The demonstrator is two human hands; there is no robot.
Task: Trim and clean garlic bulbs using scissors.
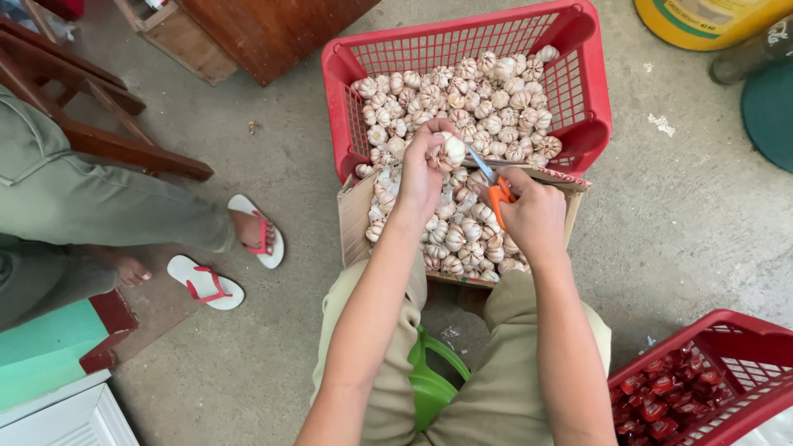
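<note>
1. Over the cardboard box (355,216) between our knees, our left hand (420,169) is closed around a single garlic bulb (453,149), lifted just above the pile.
2. Our right hand (533,216) is wrapped tight on orange-handled scissors (493,183); the blades point at the bulb, tips just beside it. We cannot tell how far the blades are parted.
3. Step in hand, as we judge it: trimming this bulb, with the cut itself not yet made.
4. The next move calls for the bulb turned so its stem end meets the blades, and left fingertips kept clear of the tips.
5. Beyond the box a red basket (588,124) holds more garlic; a second red basket (743,339) at lower right holds small red items.
6. Left of us, another person's feet rest by white sandals (206,283) on the concrete floor (694,223).
</note>
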